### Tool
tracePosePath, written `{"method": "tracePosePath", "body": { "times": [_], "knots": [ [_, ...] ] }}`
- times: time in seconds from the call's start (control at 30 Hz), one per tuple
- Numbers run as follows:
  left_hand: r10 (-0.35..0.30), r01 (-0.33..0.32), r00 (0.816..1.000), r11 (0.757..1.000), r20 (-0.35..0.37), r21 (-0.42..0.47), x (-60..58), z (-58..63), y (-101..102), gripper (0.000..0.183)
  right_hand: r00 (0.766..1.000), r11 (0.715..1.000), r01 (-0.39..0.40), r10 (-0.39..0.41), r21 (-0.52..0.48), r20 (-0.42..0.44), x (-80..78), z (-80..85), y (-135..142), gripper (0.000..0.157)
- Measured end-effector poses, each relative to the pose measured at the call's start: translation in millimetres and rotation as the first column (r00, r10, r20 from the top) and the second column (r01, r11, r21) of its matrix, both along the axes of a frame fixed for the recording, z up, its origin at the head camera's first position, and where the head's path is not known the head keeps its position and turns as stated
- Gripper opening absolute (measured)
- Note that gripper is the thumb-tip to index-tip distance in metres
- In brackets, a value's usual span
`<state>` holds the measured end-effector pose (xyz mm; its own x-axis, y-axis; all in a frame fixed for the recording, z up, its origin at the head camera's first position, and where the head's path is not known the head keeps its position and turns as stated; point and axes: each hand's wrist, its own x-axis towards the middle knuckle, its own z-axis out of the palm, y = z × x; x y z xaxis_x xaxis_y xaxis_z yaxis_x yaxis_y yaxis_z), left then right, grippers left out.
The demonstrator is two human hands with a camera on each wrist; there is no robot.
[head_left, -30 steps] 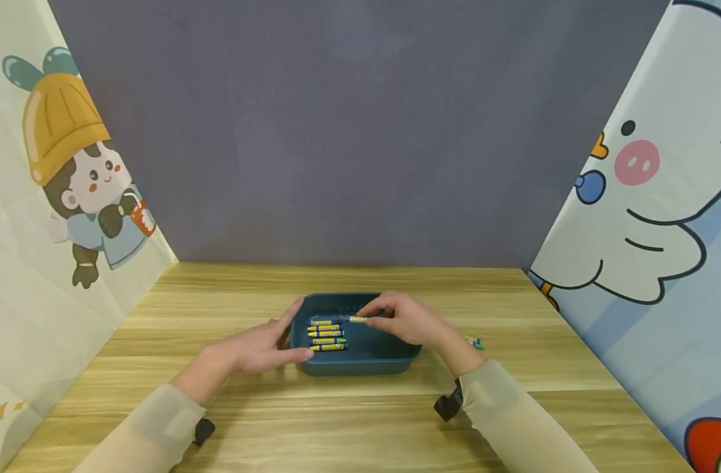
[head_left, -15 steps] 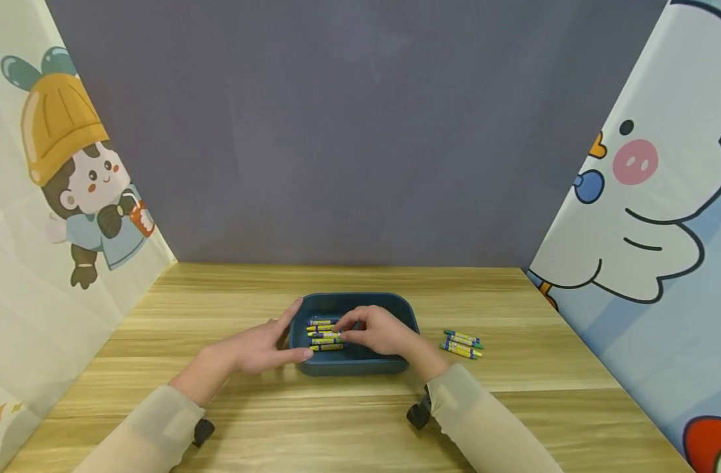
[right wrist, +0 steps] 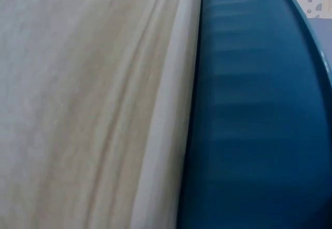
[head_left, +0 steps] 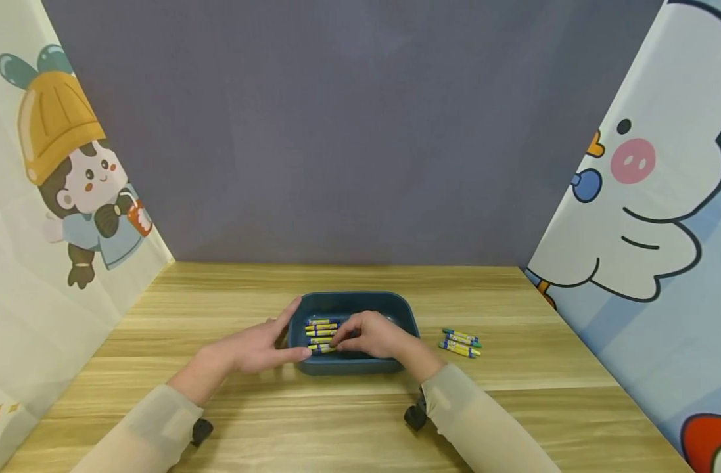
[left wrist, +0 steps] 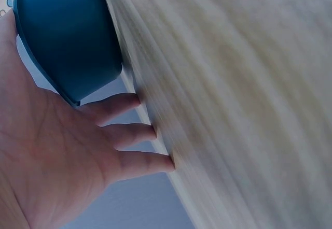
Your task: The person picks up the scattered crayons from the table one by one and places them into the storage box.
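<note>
My left hand [head_left: 256, 345] has its fingers spread along the left end of a dark blue tray [head_left: 360, 368], its thumb and index finger touching the rim. In the left wrist view, the left hand's [left wrist: 57, 146] other fingers reach down to the table beside the tray [left wrist: 72, 37]. Several yellow-wrapped crayons [head_left: 321, 333] lie side by side in the tray's left half. Inside the tray, my right hand [head_left: 372, 334] has bent fingers at the right ends of the nearer crayons. Whether it pinches one is hidden. The right wrist view shows only the tray's side [right wrist: 259, 110] and table.
More crayons [head_left: 461, 343], some green-tipped, lie in a small group on the wooden table [head_left: 313, 420] to the right of the tray. A grey panel [head_left: 348, 131] stands behind the table, with printed cartoon panels at both sides.
My right hand has brought a crayon leftward into the row in the tray, then moved slightly nearer to me along the crayons' ends. The left hand has stayed on the rim.
</note>
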<state>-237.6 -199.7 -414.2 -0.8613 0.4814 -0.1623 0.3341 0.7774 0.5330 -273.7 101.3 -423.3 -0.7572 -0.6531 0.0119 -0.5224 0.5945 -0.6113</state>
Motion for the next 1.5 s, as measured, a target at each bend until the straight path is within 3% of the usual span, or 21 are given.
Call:
{"method": "tracePosePath", "body": {
  "times": [0.33,0.93,1.33,1.5],
  "knots": [
    [-0.003,0.003,1.0,1.0,-0.009,0.001,-0.2,1.9,-0.1,0.113,0.997,0.998,-0.049,0.051,0.026,-0.062,-0.8,0.0,-1.3,0.014],
    [-0.01,0.01,1.0,1.0,-0.017,-0.002,0.6,1.0,-1.3,0.113,0.993,0.994,-0.071,0.078,0.078,-0.087,-2.3,-3.9,-4.1,0.017],
    [-0.017,0.017,1.0,1.0,-0.019,0.001,1.0,0.8,-0.8,0.112,0.996,0.997,-0.053,0.058,0.063,-0.073,-0.3,-1.9,-2.6,0.018],
    [-0.011,0.011,1.0,1.0,-0.019,0.0,1.6,1.3,0.1,0.113,0.996,1.0,-0.007,0.007,0.006,-0.086,0.9,3.7,2.8,0.018]
  ]
}}
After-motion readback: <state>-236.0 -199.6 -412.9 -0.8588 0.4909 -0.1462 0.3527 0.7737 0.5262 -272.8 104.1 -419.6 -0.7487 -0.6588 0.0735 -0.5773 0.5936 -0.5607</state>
